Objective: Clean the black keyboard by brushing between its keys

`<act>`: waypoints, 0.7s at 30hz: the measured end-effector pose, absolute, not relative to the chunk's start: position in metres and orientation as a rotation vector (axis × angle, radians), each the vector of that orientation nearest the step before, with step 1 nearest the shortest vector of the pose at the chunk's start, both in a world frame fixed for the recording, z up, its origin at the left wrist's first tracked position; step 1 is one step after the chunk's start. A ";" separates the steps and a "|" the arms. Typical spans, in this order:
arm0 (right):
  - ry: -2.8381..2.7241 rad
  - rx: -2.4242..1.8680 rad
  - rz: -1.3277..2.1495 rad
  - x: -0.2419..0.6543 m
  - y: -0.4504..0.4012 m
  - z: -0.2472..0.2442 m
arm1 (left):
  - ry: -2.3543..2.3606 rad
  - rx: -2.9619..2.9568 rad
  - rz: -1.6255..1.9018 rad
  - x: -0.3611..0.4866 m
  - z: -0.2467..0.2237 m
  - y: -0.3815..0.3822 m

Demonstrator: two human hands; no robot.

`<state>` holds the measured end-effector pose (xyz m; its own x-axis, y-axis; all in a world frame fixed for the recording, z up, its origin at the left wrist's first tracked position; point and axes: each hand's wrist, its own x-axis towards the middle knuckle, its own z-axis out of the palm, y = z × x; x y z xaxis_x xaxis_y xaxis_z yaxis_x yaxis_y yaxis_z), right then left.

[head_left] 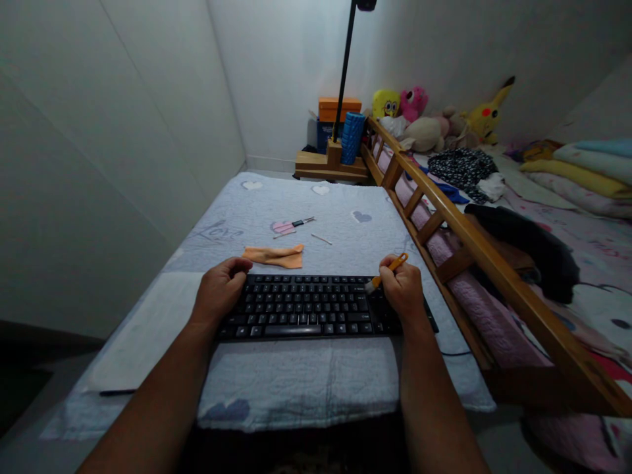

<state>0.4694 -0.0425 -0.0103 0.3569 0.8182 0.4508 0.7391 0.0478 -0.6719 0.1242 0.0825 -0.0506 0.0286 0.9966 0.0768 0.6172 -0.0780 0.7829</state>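
Observation:
A black keyboard (pixel 301 306) lies across the cloth-covered surface in front of me. My left hand (pixel 222 289) is closed on its left end, thumb near the top corner. Over the number-pad side, my right hand (pixel 402 286) grips a small brush (pixel 397 261) with a yellow-orange handle. The brush's bristles point down-left and meet the keys near the right of the main block. Just behind the keyboard lies a crumpled orange cloth (pixel 274 257). Farther back are a thin tool with a black and metal part (pixel 298 224) and two cotton swabs (pixel 321 239).
A quilted light-blue cover (pixel 306 375) spreads over the work surface. Along the right runs a wooden bed rail (pixel 459 230), with clothes and plush toys beyond. At the far end stand a lamp pole (pixel 345 66) and a blue foam roller (pixel 352 138). A white sheet (pixel 148 336) lies left.

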 end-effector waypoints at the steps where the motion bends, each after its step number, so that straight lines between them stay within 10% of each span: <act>1: -1.364 -1.679 0.131 0.469 -0.043 -0.011 | 1.642 1.754 0.876 0.124 -0.051 0.083; 21: -1.546 -1.446 0.558 0.414 -0.032 -0.024 | 1.642 1.729 0.894 0.125 -0.049 0.081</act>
